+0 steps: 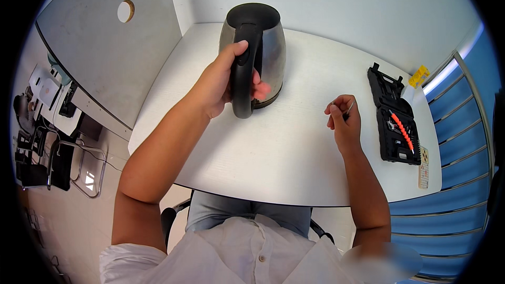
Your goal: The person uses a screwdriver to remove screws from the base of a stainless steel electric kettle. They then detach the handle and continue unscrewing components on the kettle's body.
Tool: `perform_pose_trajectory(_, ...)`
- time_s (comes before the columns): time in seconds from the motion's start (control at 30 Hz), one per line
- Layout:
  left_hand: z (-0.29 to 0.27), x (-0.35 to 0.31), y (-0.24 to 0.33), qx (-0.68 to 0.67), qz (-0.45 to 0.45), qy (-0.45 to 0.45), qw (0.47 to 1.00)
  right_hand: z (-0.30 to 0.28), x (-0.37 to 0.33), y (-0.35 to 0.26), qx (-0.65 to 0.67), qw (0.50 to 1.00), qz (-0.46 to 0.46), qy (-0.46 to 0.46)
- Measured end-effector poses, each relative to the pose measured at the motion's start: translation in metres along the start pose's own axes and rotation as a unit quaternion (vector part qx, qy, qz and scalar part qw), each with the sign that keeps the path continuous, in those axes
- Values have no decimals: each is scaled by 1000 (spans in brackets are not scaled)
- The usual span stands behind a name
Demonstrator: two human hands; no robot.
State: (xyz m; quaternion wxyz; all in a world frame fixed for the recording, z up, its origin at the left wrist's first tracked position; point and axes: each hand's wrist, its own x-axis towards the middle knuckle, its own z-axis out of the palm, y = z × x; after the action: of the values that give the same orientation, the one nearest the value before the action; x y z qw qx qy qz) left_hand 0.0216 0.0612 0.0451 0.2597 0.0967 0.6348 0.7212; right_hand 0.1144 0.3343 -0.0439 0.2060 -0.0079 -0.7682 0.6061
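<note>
My left hand is wrapped around the black handle of an electric kettle, its thumb on top near the lid. The kettle has a brushed metal body and a black lid, and is on or just above the far middle of the table; I cannot tell whether its base touches. To the right, my right hand hovers over the tabletop with fingers curled in a pinch. Between those fingers is a small thin thing with a dark part and shiny metal ends, too small to name.
On the right of the white table lies an open black tool case with an orange flexible shaft across it. Beside it are a pale remote control and a yellow item. A grey partition and metal railing flank the table.
</note>
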Motion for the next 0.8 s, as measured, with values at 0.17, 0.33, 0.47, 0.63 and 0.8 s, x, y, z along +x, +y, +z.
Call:
perform_pose_trajectory(0.17,0,-2,2,25,5,-4,1000,0,0,-2,-2,1000,2,1)
perform_pose_trajectory(0.33,0,-5,-1,5,28,-9,1000,0,0,-2,6,1000,7,2)
perform_pose_trajectory(0.47,-3,-6,-1,-2,33,-28,999,0,0,-1,9,1000,5,2)
perform_pose_trajectory(0.63,0,-13,0,30,36,-14,999,-1,0,-3,3,1000,8,1)
perform_pose_trajectory(0.8,2,-18,2,42,31,-5,999,1,-1,-5,3,1000,12,1)
